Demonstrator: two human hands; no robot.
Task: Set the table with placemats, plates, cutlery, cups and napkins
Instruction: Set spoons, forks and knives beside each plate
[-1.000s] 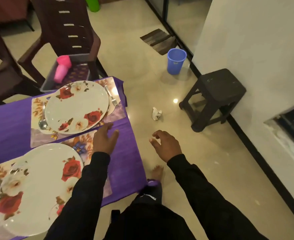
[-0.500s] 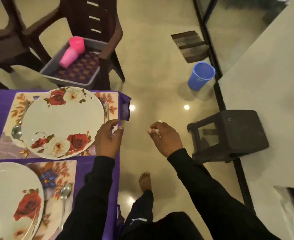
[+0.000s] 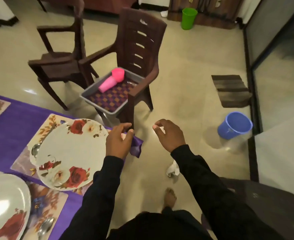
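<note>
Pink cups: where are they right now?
In the head view, the pink cups lie in the grey tray on the brown chair, beyond the table corner and above the left hand.

— Where am I looking?

— I'd say a home dining room. I see a table under a purple cloth (image 3: pixel 7 129), with a white rose-patterned plate (image 3: pixel 70 153) on a floral placemat (image 3: pixel 45 125) near its corner.

— Anything else?

— Two dark brown plastic armchairs (image 3: pixel 139 49) on a glossy beige tiled floor (image 3: pixel 186 84), a striped brown doormat (image 3: pixel 231 90) by a glass door (image 3: pixel 281 58), and a blue plastic bucket (image 3: pixel 234 125).
</note>
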